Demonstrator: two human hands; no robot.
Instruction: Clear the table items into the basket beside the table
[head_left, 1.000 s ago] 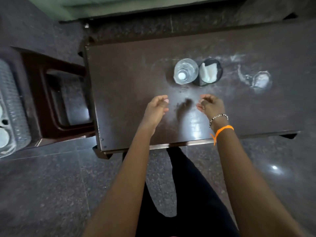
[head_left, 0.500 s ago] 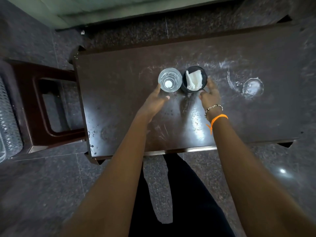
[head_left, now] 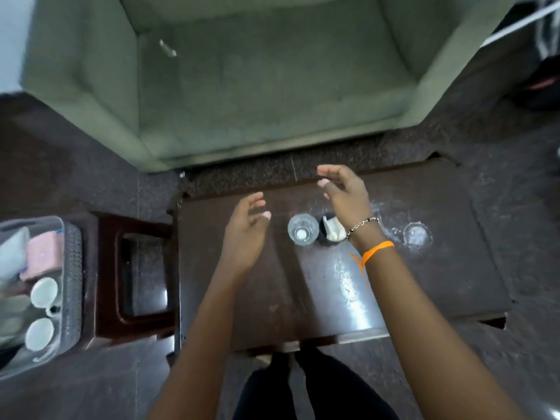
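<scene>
Now both hands are up over the table (head_left: pixel 439 274) at mid-frame, each spread wide and gripping nothing. The left hand (head_left: pixel 244 234) hangs left of the glass (head_left: pixel 303 229), clear of it, fingers fanned. The right hand (head_left: pixel 342 194) sits higher, over the table's far edge, its wrist crossing above the dark cup (head_left: pixel 328 230), partly hiding it. Glass and cup stand upright, touching side by side near the table's middle; something white sits inside the cup. A wet ring (head_left: pixel 416 234) marks the tabletop to the right. Far left of the frame, the basket (head_left: pixel 72 280) rests on a stool (head_left: pixel 133 274) beside the table, with white cups (head_left: pixel 44 292) and a pink item (head_left: pixel 44 256) already inside.
</scene>
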